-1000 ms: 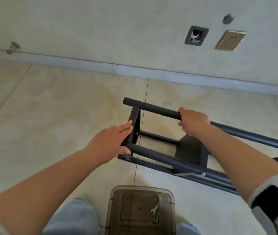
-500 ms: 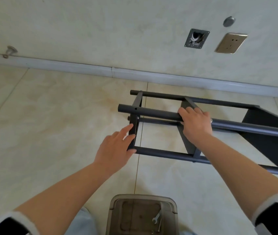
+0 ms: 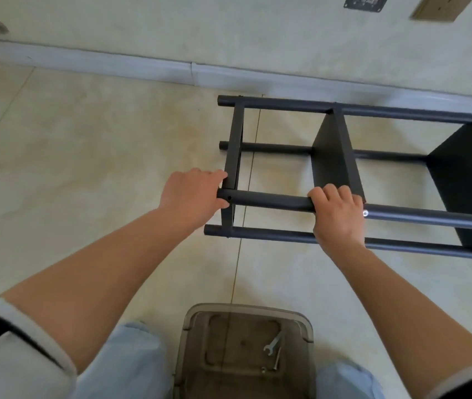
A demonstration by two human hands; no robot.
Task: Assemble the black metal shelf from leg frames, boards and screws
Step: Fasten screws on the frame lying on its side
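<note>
Two hands, left hand [image 3: 191,197] and right hand [image 3: 338,217], grip one shelf [image 3: 332,156].

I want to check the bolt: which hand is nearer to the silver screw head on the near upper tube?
Right. The right hand grips the tube directly beside the screw head; the left hand holds the tube's far end.
</note>
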